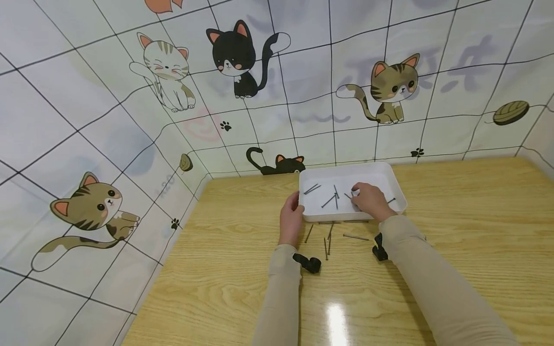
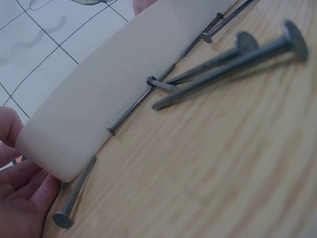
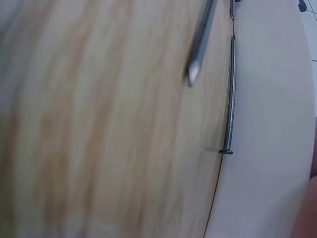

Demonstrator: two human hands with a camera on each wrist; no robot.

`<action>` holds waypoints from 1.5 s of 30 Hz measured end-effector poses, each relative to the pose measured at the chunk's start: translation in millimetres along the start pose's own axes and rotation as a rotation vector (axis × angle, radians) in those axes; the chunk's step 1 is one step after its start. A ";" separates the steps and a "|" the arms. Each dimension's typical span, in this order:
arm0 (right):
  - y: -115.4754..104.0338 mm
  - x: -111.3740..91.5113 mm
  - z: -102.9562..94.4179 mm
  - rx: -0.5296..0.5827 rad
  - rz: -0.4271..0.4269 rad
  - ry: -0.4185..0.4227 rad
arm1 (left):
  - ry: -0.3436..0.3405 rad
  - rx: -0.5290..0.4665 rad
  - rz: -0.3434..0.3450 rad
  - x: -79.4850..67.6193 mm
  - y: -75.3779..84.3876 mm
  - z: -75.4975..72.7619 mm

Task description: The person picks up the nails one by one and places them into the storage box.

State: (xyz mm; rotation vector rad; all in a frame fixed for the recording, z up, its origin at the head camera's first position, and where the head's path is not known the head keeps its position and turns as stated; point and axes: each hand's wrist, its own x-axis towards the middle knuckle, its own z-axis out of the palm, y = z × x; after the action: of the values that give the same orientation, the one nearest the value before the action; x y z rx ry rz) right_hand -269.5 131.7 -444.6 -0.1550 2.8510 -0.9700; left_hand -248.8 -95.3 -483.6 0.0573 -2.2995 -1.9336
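Note:
A shallow white tray stands near the wall, with several steel nails lying inside it. My left hand grips the tray's front left corner; in the left wrist view its fingers lie round the outside of that corner. Over the front wall, my right hand reaches into the tray. Its thumb and fingertips come together low over the tray floor at a nail, whose end sticks out to the left. The right wrist view shows only a blurred edge of this hand, past the tray wall.
More nails lie on the wooden table in front of the tray, such as a long nail and a crossing pair. Some nails lie along the foot of the tray wall. A cat-patterned wall covering rises behind.

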 end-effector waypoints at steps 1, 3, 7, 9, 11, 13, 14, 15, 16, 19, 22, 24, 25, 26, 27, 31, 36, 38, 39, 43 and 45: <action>0.0 -0.3 0.0 0.003 0.001 -0.002 | -0.001 0.002 -0.002 -1.3 3.0 -0.2; 0.4 -1.0 0.2 0.012 0.002 -0.008 | 0.002 0.009 -0.007 -6.3 11.9 -0.5; 2.5 -1.2 2.3 0.027 -0.002 -0.015 | 0.020 0.023 0.001 -11.6 17.1 0.8; 2.8 -1.5 2.6 0.030 -0.003 -0.011 | 0.024 0.023 0.006 -8.6 9.8 1.9; 2.0 -1.9 2.1 0.031 -0.003 -0.003 | 0.025 0.020 0.013 -3.8 0.7 2.6; 0.1 -3.1 0.7 0.036 0.000 0.001 | 0.025 0.024 0.009 -1.0 -3.8 3.0; -1.2 -3.9 0.1 0.034 0.003 0.005 | 0.025 0.022 0.010 -1.1 -3.2 2.8; -2.6 -4.9 -0.7 0.033 0.005 0.008 | 0.024 0.020 0.011 -1.2 -2.9 2.6; -4.2 -5.4 -1.2 0.032 0.007 0.012 | 0.024 0.018 0.014 -1.3 -2.3 2.2; -7.6 -7.8 -2.4 0.049 0.005 0.019 | 0.027 0.023 0.015 -1.2 -0.7 1.5; -7.6 -9.1 -2.7 0.079 0.003 0.046 | 0.027 0.024 0.014 -1.3 0.2 1.8; -6.4 -9.9 -2.5 0.109 -0.004 0.072 | 0.024 0.025 0.011 -1.4 0.2 2.2; -5.2 -10.0 -2.2 0.125 -0.005 0.086 | 0.024 0.022 0.011 -1.4 -0.2 2.4; -4.2 -10.2 -2.0 0.140 -0.011 0.100 | 0.023 0.022 0.009 -1.5 -0.5 2.7; -3.4 -10.3 -1.6 0.155 -0.019 0.113 | 0.022 0.022 0.007 -1.5 -0.8 2.8; -0.6 -10.2 -1.1 0.187 -0.069 0.157 | 0.026 0.022 0.005 -1.6 -1.9 2.6; -4.4 -14.3 -4.1 0.154 -0.133 0.203 | 0.032 0.023 -0.009 -3.1 -3.1 3.1; -7.7 -16.7 -5.5 0.154 -0.152 0.217 | 0.034 0.024 -0.015 -3.2 -3.5 3.2; -9.3 -18.3 -6.3 0.156 -0.160 0.219 | 0.035 0.025 -0.017 -2.9 -3.7 3.2; -14.4 -25.0 -8.1 0.175 -0.184 0.191 | 0.036 0.025 -0.017 -2.5 -3.2 3.4; -15.8 -29.4 -8.4 0.199 -0.185 0.152 | 0.034 0.025 -0.014 -2.6 -2.9 3.6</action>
State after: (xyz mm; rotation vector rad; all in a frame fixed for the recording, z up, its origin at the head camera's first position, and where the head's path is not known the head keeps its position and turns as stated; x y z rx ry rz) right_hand -240.9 128.4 -425.8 -0.3440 2.8909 -1.3502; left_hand -246.9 -92.0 -487.2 0.1088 -2.3079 -1.8951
